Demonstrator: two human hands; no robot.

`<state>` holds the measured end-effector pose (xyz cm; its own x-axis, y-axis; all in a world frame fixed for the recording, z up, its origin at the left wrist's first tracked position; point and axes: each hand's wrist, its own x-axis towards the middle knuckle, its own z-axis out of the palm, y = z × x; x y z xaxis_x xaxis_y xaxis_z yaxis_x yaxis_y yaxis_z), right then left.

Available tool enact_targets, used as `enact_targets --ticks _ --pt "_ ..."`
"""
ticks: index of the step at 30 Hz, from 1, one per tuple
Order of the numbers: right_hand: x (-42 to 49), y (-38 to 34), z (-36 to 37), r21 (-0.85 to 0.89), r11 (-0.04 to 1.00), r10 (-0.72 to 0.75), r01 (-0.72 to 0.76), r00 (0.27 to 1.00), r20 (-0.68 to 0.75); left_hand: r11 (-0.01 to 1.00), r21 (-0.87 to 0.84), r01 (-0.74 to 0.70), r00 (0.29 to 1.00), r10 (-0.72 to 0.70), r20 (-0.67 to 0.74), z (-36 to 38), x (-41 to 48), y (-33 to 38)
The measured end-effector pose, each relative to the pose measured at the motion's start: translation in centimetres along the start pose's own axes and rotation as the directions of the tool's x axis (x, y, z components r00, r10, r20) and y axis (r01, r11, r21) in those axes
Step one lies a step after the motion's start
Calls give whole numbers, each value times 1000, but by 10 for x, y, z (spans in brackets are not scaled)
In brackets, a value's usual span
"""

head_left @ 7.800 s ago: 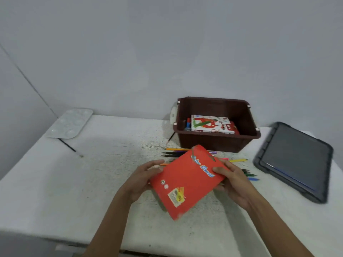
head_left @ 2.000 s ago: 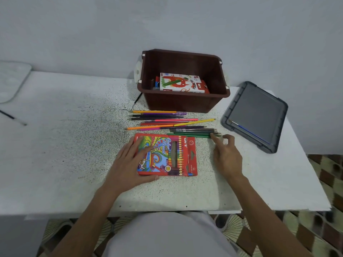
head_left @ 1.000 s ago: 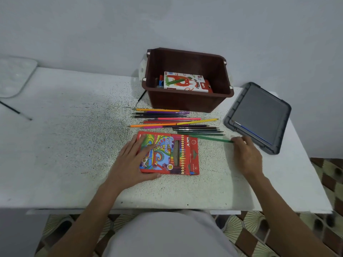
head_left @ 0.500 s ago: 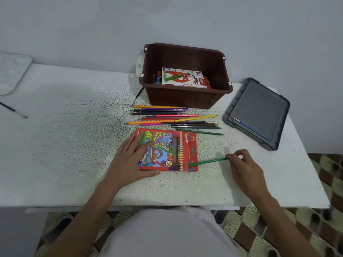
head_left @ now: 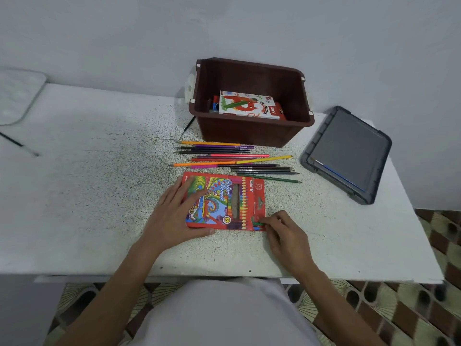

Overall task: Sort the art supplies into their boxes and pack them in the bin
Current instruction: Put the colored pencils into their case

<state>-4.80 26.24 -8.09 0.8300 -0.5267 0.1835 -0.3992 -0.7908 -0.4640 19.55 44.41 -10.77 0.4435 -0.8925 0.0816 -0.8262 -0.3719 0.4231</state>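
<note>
Left hand (head_left: pixel 174 216), grip released, pressed flat on the red cardboard coloured-pencil box (head_left: pixel 224 198) lying on the white speckled surface (head_left: pixel 99 196). Right hand (head_left: pixel 287 236) pinched a green pencil (head_left: pixel 258 224) at the box's open end, with only a short stub showing. Risk: the tip could snag inside (on the flap or on a neighbouring pencil) and buckle the card. The loose coloured pencils (head_left: pixel 237 161) lay before the brown plastic bin (head_left: pixel 249 134), apart from the box.

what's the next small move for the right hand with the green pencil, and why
Probably push the green pencil fully into the pencil box: only its end shows at the box's open right end, the right hand pinches it, and the left hand presses the box flat.
</note>
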Motion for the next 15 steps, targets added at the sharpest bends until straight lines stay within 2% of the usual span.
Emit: enact_targets --ticks 8,12,15 --pt "11 12 -7 100 993 57 -61 997 51 1000 0 1 1000 -1 12 -1 1 1" --pt "31 34 -17 -55 975 210 -214 975 -68 1000 4 -2 1000 1 8 -1 1 1" --pt "48 47 -25 -193 940 259 -280 958 -126 1000 -2 -1 1000 1 10 -1 1 1"
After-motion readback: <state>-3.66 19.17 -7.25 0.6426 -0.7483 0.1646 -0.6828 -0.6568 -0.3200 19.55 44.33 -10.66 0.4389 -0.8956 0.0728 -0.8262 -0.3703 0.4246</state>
